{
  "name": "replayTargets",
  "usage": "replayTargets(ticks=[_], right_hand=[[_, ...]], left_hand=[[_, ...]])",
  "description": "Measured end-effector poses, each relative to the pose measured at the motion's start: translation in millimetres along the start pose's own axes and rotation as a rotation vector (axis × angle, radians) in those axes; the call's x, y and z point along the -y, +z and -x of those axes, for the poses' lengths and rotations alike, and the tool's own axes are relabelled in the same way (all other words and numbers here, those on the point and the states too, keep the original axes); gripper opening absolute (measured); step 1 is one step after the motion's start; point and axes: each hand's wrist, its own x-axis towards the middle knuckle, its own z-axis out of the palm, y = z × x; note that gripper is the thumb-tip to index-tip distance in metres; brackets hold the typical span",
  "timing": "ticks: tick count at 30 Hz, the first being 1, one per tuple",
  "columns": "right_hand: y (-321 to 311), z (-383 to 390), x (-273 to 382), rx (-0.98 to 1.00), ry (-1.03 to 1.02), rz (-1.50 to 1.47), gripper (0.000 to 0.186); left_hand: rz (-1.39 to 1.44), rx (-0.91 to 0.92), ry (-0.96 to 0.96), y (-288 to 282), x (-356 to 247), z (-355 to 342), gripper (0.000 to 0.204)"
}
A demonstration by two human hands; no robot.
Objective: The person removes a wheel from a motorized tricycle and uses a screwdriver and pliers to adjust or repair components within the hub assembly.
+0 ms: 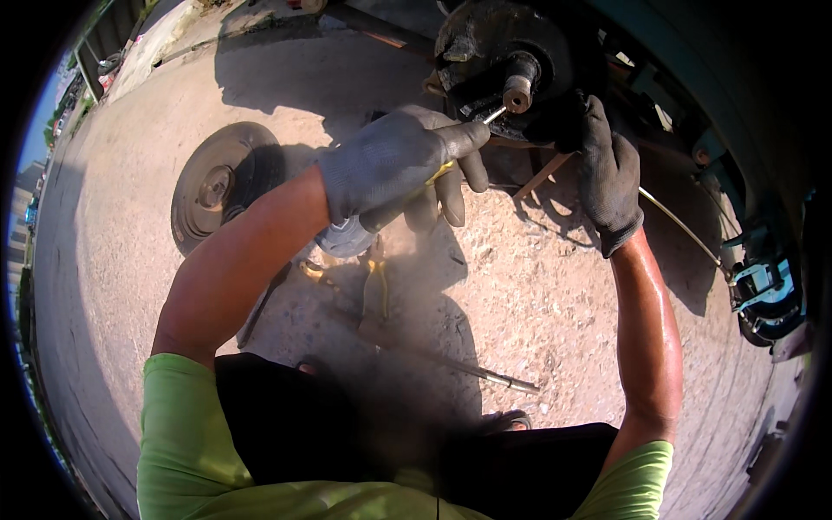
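Screwdriver at the stub

The left hand (403, 165) has its grip closed on a thin screwdriver (495, 114), thumb and forefinger pinching it, the other fingers loosely curled. The screwdriver's tip is at the stub (518, 94) of the dark hub (472, 52), far side; whether they touch, I cannot tell. The right hand (609, 169) is at the hub's right edge, fingers partly bent; its hold is hidden. Left, a drum (195, 195) lies on the ground (563, 321); nearer lie yellow pliers (375, 290).
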Motion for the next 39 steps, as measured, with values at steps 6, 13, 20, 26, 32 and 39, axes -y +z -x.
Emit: replayTargets(ticks=[6,13,20,26,32,39], right_hand=[[1.9,-2.1,-2.4,-0.025,-0.007,-0.011,0.054],[-2.6,-2.8,-13.3,0.008,-0.139,0.142,0.052],[-0.7,-3.5,-14.2,-0.010,-0.168,0.073,0.053],[-0.1,-0.5,-5.8,-0.008,-0.079,0.052,0.054],[-0.3,-0.8,-6.8,0.006,-0.085,0.032,0.056],[-0.8,-1.5,-6.1,0.000,-0.072,0.009,0.056]], left_hand=[[0.161,0.088,-0.021,0.2,1.4,11.0,0.060],[0.222,0.101,-0.048,-6.0,4.3,17.6,0.059],[0.137,0.097,0.029,0.2,3.2,19.4,0.059],[0.210,0.122,-0.045,-1.9,-3.5,20.3,0.057],[0.028,0.005,0.042,0.0,4.1,10.2,0.058],[0.011,0.026,0.198,-9.3,37.4,-2.0,0.055]])
